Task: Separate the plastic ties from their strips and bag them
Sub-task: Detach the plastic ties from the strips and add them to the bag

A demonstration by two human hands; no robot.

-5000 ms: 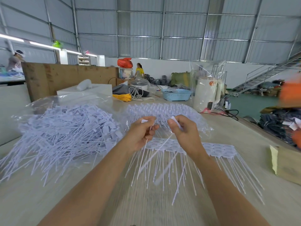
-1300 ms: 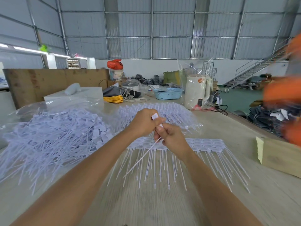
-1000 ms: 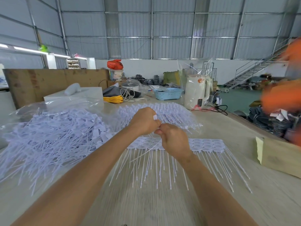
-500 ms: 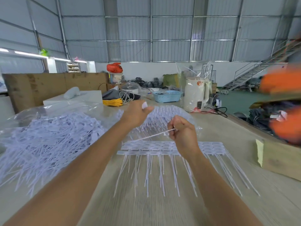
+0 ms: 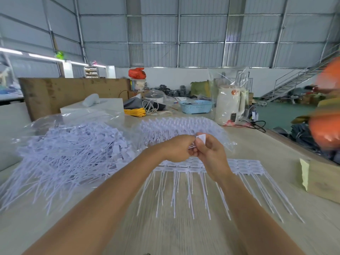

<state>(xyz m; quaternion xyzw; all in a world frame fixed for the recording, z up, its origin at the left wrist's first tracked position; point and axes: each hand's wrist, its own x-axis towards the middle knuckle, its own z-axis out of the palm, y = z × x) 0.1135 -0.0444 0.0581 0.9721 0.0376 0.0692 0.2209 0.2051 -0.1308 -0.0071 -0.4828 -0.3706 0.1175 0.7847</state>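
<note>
tabletop [image 5: 184, 236]: clear bag [image 5: 60, 120] of loose ties [image 5: 73, 153]

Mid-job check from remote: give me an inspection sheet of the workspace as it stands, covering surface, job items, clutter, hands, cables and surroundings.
Surface: pale wooden table, bare near the camera.
Job's things: strip of ties lies flat, tails toward the camera; loose ties heaped at left in a clear bag; a second clear bag of strips behind the hands.
Clutter: blue basket, white kettle, cardboard box at right.
Hands: left hand and right hand meet above the strip, both pinching one white tie.
Cables: yellow coil; black cord by the kettle.
Surroundings: metal-walled warehouse, staircase at right; blurred orange shape at the right edge.
</note>
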